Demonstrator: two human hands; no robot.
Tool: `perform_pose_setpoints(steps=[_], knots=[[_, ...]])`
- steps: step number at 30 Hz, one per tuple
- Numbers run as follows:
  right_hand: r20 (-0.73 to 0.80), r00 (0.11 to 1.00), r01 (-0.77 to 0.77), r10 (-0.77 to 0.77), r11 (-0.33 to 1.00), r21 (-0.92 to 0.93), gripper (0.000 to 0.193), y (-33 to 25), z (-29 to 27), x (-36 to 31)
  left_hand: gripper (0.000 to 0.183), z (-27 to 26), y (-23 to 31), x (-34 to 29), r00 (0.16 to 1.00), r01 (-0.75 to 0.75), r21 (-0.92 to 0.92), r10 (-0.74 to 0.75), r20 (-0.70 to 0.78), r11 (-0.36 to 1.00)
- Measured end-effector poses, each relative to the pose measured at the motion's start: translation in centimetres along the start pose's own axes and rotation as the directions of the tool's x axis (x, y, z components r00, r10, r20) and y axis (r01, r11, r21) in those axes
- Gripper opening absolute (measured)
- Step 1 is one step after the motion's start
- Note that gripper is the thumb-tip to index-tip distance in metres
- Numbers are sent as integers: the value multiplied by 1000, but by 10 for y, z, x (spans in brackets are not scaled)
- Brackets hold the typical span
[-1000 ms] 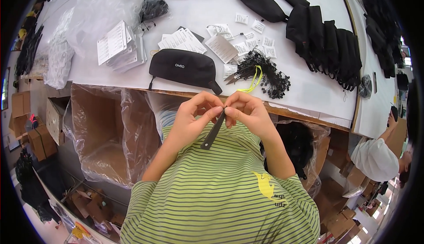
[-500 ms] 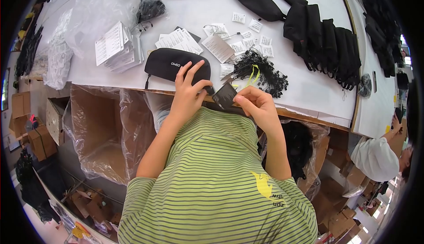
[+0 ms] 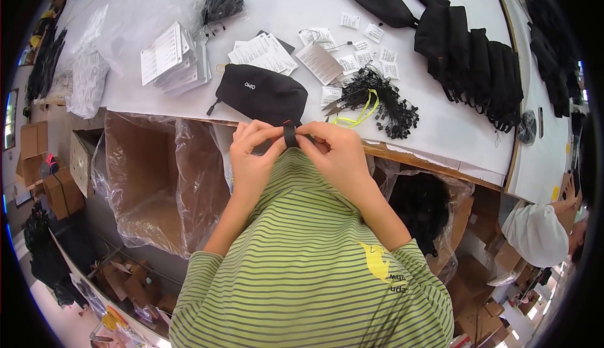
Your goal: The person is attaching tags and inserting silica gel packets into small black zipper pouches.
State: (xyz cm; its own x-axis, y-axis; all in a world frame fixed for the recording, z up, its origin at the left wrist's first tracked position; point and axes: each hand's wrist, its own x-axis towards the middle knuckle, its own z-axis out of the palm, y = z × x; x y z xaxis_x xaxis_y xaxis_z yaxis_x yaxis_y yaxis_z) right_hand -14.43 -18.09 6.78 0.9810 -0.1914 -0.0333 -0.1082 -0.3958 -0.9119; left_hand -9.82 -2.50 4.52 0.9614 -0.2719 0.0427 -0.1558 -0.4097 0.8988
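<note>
A black zippered pouch lies on the white table right at its front edge, beyond my hands. From its near right end a short black strap loop sticks out over the edge. My left hand pinches the loop's left side between thumb and fingertips. On the other side my right hand grips the same loop, its fingers bent and closed. Just beyond the right hand is a tangle of thin black cords, with a yellow-green ribbon and a dark metal blade tip beside it.
Stacked white printed cards stand to the left, more cards behind the pouch. Small white labels are scattered mid-table. A row of black pouches fills the right side. Below the edge sits a plastic-lined carton. Another person works at far right.
My left hand has come off the pouch's top down to the strap. The right hand has moved left to meet it. The dark flap seen between the hands now shows as a narrow loop.
</note>
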Motion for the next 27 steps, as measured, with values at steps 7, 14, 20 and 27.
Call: perform_pose_setpoints(steps=[7, 14, 20, 27], knots=[[63, 992, -111, 106, 990, 84, 10, 7, -5, -2, 9, -2, 5, 3, 999, -27, -274, 18, -35, 961], [-3, 985, -116, 173, 672, 732, 13, 12, -27, -2, 9, -14, 20, 5, 978, -38, -481, -65, -196, 876], [70, 996, -89, 55, 548, 832, 11, 10, -34, -1, 7, -14, 34, 6, 979, -101, -515, -7, -204, 851], [74, 993, -115, 91, 626, 771, 11, 2, -24, -4, 5, -9, 38, 6, 982, -48, -494, 131, 136, 868]])
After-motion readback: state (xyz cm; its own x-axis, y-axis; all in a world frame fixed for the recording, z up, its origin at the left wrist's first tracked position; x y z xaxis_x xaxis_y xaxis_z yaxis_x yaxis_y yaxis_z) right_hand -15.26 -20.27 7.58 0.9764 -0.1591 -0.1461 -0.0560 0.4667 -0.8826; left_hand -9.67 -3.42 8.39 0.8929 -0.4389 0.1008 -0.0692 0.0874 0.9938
